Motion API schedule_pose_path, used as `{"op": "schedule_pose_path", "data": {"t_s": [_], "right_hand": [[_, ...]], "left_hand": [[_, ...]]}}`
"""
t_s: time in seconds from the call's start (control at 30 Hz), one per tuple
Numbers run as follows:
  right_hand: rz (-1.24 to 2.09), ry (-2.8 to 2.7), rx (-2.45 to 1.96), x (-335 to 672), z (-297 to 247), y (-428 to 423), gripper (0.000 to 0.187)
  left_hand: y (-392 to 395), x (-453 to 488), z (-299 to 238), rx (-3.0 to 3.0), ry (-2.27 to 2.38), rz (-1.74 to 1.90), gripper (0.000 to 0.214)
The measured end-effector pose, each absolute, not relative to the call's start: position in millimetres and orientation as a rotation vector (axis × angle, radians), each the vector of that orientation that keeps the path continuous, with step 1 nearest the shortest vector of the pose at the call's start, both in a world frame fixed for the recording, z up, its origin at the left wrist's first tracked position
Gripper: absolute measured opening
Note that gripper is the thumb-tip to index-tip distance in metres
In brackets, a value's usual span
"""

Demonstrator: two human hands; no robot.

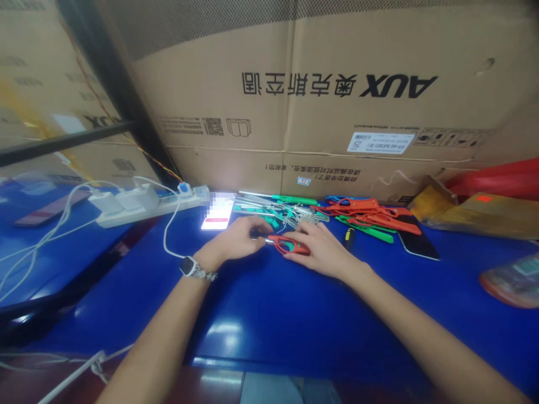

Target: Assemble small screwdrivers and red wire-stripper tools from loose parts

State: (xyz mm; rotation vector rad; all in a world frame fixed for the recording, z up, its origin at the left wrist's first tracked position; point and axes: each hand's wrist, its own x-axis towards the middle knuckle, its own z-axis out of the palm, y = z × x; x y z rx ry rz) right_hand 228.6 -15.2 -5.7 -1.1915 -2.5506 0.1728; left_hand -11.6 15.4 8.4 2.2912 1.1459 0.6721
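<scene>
A long-nosed lighter with a red handle (298, 245) and a green trigger part lies between my two hands, above the blue table (269, 314). My right hand (322, 247) is closed round its handle. With fingers pinched, my left hand (238, 238) holds the metal tube end, most of which its fingers hide. Just behind the hands is a heap of metal tubes and green parts (278, 207). To the right, several red lighter handles (370, 210) lie piled up, with a green one (377, 233) beneath them. A black and yellow tool handle (348, 238) rests near my right hand.
A lit phone (218, 213) lies left of the heap, beside a white power strip (147, 210) with plugs and cables. A dark phone (416, 241) lies partly under the red handles. A clear jar (514, 280) stands far right. Large cardboard (320, 45) walls the back.
</scene>
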Motion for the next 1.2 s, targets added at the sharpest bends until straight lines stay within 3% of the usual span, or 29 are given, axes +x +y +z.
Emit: {"op": "schedule_pose_path", "data": {"t_s": [0.47, 0.77, 1.2], "right_hand": [[0.187, -2.564, -1.207, 229.7, -14.4, -16.7, 0.049], [0.328, -2.49, -1.27, 227.8, -12.7, -13.8, 0.034], [0.399, -2.462, -1.303, 228.8, -8.4, -15.1, 0.024]], "left_hand": [[13.7, -5.6, 2.5, 2.349, 1.055, 0.538, 0.02], [20.0, 0.4, -15.2, 2.194, 1.163, 0.562, 0.022], [11.1, 2.4, 3.8, 2.214, 0.983, 0.45, 0.026]]}}
